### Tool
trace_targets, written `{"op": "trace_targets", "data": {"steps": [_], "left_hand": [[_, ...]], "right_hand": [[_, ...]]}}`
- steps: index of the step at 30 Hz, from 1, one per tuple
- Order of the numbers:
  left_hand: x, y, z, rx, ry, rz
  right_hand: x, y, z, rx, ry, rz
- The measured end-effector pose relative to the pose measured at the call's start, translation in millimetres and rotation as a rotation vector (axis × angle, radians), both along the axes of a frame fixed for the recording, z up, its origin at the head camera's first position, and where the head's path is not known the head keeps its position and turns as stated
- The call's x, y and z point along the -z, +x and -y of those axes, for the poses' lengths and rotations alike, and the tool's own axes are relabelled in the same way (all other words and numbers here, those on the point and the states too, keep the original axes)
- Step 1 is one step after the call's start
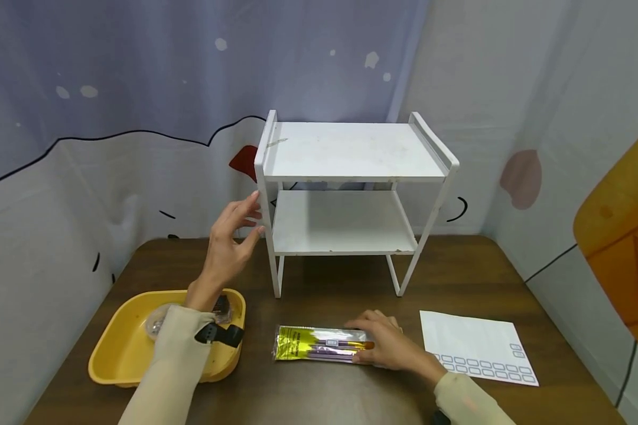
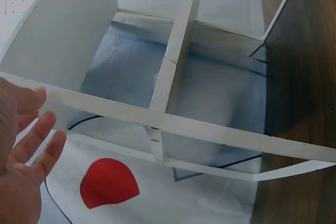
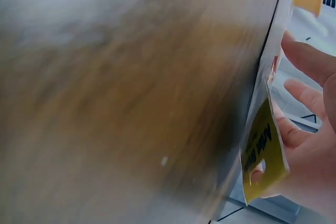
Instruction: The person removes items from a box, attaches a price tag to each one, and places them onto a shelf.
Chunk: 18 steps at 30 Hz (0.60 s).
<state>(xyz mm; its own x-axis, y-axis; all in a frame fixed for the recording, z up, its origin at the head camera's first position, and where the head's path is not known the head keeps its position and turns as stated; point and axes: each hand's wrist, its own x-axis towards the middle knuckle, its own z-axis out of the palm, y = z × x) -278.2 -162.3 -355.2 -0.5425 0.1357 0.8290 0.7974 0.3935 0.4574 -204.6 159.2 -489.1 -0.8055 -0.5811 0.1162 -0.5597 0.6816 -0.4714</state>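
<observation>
Plainly, right hand (image 1: 385, 342) on brush packet (image 1: 308, 345), hole (image 3: 261, 167) only in right wrist view.

Left hand (image 1: 227, 242) high — fingers apart; right hand (image 1: 381, 343) low, palm-down

A: What's obscured in the yellow tub (image 1: 114, 330) left of the white shelf (image 1: 351, 150)?
B: The left sleeve (image 1: 170, 366) and wrist hide part of a round clear container (image 1: 156, 320); I can't tell what the dark item (image 1: 222, 307) beside it is.
A: And the brush packet (image 1: 319, 345) in front of the shelf?
B: Its right end is covered by the right grip (image 1: 380, 342). The label's lettering is too small to read.
A: The paper sheet (image 1: 465, 336), front right of the shelf?
B: The print in its boxes is illegible.
A: The wrist views?
B: The left one crops the shelf and the left grip (image 2: 23, 150); the right one blurs the worktop (image 3: 105, 103).
</observation>
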Motion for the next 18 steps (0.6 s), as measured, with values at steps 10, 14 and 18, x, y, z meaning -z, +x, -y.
{"op": "trace_targets", "data": {"steps": [10, 14, 18], "left_hand": [[-2.1, -8.2, -7, -0.001, -0.017, -0.082], [-2.3, -8.9, -8, -0.024, -0.035, -0.066], [-1.1, -9.9, -8, -0.023, -0.031, -0.047]], "right_hand": [[-0.9, -4.1, 9, 0.038, 0.055, 0.067], [-4.1, -4.9, 12, 0.057, 0.102, 0.081], [-6.3, -5.8, 13, 0.029, 0.117, 0.097]]}}
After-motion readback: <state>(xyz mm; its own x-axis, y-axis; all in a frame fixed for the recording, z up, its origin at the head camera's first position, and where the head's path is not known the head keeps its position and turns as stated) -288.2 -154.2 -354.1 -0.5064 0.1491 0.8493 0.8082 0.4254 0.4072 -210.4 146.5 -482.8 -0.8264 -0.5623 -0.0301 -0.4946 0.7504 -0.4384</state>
